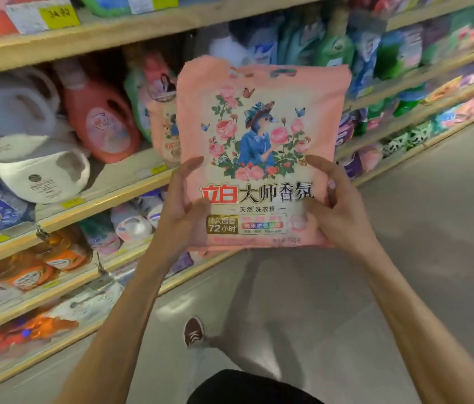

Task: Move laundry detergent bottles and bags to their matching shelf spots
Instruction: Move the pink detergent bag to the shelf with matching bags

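Holding a pink bag upright in front of the shelves, both hands grip its lower corners: the left hand curls round the left edge, the right hand round the right. Beside it, an orange bottle stands shelved.

shelf bottles blurred, top-row packs cropped
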`<state>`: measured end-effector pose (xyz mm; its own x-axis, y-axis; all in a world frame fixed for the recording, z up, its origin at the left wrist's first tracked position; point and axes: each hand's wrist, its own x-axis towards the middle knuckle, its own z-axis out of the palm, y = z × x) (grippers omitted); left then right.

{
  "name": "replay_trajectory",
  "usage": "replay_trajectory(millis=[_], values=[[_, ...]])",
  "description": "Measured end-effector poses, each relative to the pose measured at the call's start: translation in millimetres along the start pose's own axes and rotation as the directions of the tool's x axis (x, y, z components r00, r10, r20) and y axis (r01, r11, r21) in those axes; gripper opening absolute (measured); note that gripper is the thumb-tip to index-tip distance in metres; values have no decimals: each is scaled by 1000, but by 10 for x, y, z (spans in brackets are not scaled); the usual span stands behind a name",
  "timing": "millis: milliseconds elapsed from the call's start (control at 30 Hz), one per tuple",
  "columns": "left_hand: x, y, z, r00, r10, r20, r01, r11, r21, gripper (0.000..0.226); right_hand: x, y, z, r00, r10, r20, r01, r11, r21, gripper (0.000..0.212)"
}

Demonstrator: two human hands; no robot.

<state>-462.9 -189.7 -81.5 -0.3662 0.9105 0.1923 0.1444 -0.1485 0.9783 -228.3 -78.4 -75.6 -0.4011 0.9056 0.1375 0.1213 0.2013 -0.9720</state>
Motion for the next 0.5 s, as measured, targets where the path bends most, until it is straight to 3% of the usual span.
replay_trajectory(millis=[300, 500], values=[[-302, 212, 1246, 996, -37, 86, 36, 999, 21, 64, -739, 232, -1207, 983, 51, -177, -53, 999, -5, 66], [-60, 229, 1970, 968, -100, 229, 99, 995, 14, 61, -1034, 489, -1792, 933, 112, -342, -86, 992, 89, 64]])
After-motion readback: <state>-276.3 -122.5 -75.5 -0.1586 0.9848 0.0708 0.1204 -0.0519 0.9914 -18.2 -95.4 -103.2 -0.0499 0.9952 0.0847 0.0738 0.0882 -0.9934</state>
